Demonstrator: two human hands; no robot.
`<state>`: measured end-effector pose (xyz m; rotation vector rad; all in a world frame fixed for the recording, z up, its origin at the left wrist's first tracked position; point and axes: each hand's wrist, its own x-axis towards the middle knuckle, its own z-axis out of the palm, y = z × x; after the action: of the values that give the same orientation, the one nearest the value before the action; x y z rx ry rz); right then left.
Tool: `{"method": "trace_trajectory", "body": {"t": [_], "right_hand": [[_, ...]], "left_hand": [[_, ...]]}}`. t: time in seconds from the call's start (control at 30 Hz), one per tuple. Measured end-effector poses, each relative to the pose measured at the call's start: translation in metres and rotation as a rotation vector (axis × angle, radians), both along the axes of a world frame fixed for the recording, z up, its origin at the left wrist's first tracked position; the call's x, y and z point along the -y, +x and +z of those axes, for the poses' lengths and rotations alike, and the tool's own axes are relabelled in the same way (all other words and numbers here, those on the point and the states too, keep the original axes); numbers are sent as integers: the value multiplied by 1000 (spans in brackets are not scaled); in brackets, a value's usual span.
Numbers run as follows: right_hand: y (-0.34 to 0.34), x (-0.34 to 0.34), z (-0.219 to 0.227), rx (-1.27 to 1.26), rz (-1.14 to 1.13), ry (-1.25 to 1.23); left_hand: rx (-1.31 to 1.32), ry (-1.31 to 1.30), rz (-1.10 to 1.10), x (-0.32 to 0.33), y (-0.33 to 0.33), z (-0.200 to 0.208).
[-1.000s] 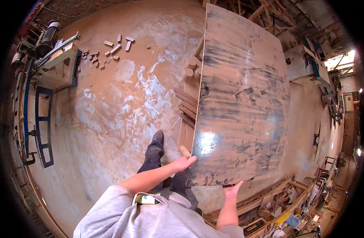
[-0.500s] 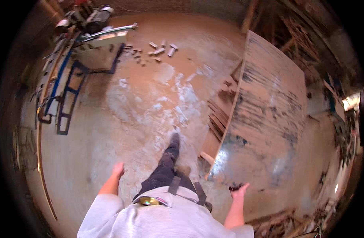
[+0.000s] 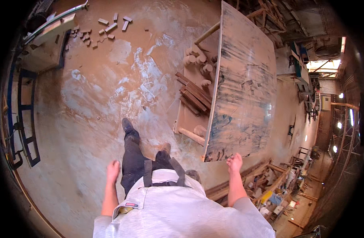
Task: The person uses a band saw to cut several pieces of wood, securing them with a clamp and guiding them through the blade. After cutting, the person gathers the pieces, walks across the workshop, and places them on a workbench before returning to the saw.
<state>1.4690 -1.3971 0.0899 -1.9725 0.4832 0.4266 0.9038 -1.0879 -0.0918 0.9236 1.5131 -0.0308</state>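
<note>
My left hand [image 3: 113, 171] hangs over the bare floor to the left of my legs. Its fingers are curled together and nothing shows in them. My right hand [image 3: 234, 162] is beside the near edge of a large table [image 3: 249, 83] with a dark-streaked, worn top. Its fingers are loosely bent and apart, with no object visible in them. Whether it brushes the table edge I cannot tell. Under the table's left side, a stack of brown wooden boards [image 3: 194, 95] rests on a low shelf, with several rounded wooden pieces [image 3: 199, 59] behind it.
Scattered wood blocks [image 3: 110, 27] lie on the dusty floor [image 3: 90, 131] ahead. A machine with a blue frame [image 3: 27, 107] stands at the left. Behind the table's near end on the right is a long heap of timber and clutter [image 3: 273, 188].
My view has swung to the right, so table, blocks and machine sit further left. My right hand has shifted forward in view, and my left hand has its fingers curled in.
</note>
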Motion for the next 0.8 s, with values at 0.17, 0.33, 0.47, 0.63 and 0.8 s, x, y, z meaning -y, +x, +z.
{"method": "trace_trajectory", "body": {"t": [0.17, 0.33, 0.47, 0.63, 0.8], "right_hand": [[-66, -183, 14, -4, 572, -46], [-120, -300, 7, -40, 1006, -262], [-105, -352, -29, -129, 1032, -194], [-73, -465, -65, -69, 1269, -101], [-132, -615, -54, -257, 1299, -5]], "left_hand": [[127, -21, 517, -102, -18, 64], [-98, 75, 562, -139, -95, 55], [-34, 90, 773, -110, -127, 55], [-12, 6, 1032, -61, -111, 32], [239, -175, 1212, 8, -86, -4]]}}
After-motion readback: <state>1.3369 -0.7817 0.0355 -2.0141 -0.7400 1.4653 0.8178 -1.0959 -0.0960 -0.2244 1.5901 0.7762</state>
